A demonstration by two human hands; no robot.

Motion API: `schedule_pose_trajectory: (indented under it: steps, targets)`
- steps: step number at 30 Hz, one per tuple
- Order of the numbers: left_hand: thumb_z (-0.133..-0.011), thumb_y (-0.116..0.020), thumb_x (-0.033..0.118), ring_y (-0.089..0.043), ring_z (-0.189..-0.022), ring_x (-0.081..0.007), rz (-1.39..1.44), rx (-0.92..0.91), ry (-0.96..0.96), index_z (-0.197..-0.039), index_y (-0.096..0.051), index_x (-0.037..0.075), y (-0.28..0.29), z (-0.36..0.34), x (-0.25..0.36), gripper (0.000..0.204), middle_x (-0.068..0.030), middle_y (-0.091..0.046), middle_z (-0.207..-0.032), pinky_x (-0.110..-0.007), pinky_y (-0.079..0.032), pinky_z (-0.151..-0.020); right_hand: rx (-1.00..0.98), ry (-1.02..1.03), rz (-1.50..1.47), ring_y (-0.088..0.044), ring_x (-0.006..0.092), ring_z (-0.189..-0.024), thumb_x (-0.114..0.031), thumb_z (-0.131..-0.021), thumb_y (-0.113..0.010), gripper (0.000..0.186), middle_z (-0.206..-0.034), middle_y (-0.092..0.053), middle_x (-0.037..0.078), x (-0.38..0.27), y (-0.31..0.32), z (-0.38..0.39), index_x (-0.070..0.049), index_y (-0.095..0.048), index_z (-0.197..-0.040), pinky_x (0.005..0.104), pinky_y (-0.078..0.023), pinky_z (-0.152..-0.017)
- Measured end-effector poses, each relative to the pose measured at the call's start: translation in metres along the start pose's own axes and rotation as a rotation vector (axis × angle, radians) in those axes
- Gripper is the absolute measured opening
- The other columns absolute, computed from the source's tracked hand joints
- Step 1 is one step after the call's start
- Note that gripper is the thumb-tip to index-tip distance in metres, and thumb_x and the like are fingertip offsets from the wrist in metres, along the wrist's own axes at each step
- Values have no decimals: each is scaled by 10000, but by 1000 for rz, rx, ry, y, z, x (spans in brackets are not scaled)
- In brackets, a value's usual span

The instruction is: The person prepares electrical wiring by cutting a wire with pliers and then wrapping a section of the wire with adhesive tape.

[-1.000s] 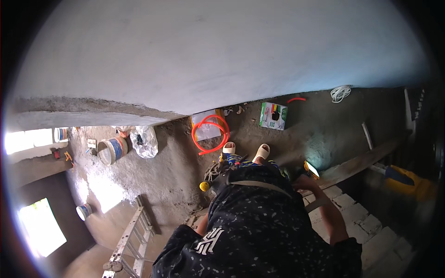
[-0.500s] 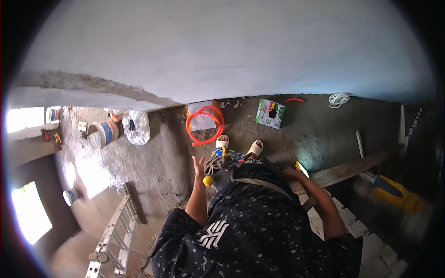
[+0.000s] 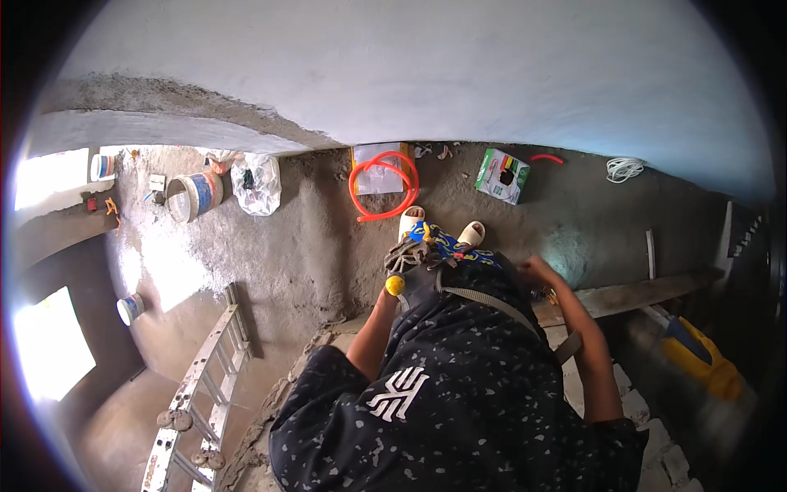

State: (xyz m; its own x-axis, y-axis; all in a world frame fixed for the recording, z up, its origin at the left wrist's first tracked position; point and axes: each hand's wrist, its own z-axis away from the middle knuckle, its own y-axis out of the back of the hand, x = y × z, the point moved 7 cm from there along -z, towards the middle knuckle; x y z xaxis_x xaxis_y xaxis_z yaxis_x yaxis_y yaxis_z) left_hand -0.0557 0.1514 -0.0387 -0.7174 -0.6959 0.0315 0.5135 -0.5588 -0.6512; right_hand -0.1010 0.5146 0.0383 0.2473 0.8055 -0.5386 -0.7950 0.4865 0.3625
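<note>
My left hand (image 3: 390,297) is at my left hip, behind a yellow ball (image 3: 395,285) and the dark pouch (image 3: 424,283) at my waist; its fingers are mostly hidden. A bundle of grey cord (image 3: 407,256) hangs at the front of the pouch. On the other side, my right hand (image 3: 535,269) is beside my right hip, its fingers too small and blurred to read. Just below it, small coloured items (image 3: 544,295) show at my hip, their kind unclear. A light strap (image 3: 492,303) crosses my waist.
By the wall lie a coiled orange-red hose (image 3: 354,190), a green and white box (image 3: 502,176) and a white cable coil (image 3: 625,170). Left are a bucket (image 3: 195,197), a plastic bag (image 3: 256,187) and a ladder (image 3: 193,385). A plank (image 3: 631,297) and yellow-blue object (image 3: 697,353) are right.
My left hand, raised with fingers apart before, has dropped to the pouch at my waist. My right hand has moved slightly forward from the hip. The view has shifted.
</note>
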Motion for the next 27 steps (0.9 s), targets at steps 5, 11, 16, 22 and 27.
schedule_pose_trajectory:
  steps: [5,11,16,22,27]
  targets:
    - [-811,-548,668,-348,-1215,-361,25,17,-34,-1375,-379,109,5,1,5,812,-160,-331,-1345,-611,-314,-932,-216,-23,-179,-620,175,-765,-194,-879,-595,248,-854,-693,87,-54,25,5,14,-694,-971,373,-496,-727]
    - [-837,-560,618,-442,-1129,-333,-1,70,-48,-1319,-452,95,15,6,9,720,-151,-442,-1251,-561,-378,-894,-368,-39,518,-636,231,-818,-174,-799,-632,267,-925,-684,145,7,-40,20,7,-682,-990,390,-500,-755]
    - [-859,-571,577,-520,-1057,-309,-43,144,-6,-1272,-512,83,55,9,-8,647,-144,-535,-1172,-520,-432,-862,-486,100,502,-648,278,-862,-158,-732,-664,316,-984,-675,193,-49,-9,58,0,-673,-1005,404,-503,-779]
    - [-885,-583,528,-614,-971,-280,-157,248,-168,-1217,-585,69,185,25,40,566,-134,-646,-1077,-470,-496,-823,-398,402,215,-630,306,-977,-122,-720,-684,450,-1078,-663,173,-144,79,120,-31,-647,-1159,388,-479,-864]
    - [-935,-599,320,-448,-563,-56,-620,696,-799,-968,-632,94,51,79,217,230,40,-549,-719,-231,-347,-458,178,454,-558,-589,173,-934,-140,-806,-696,438,-1033,-615,107,-224,187,198,88,-589,-1165,309,-459,-856]
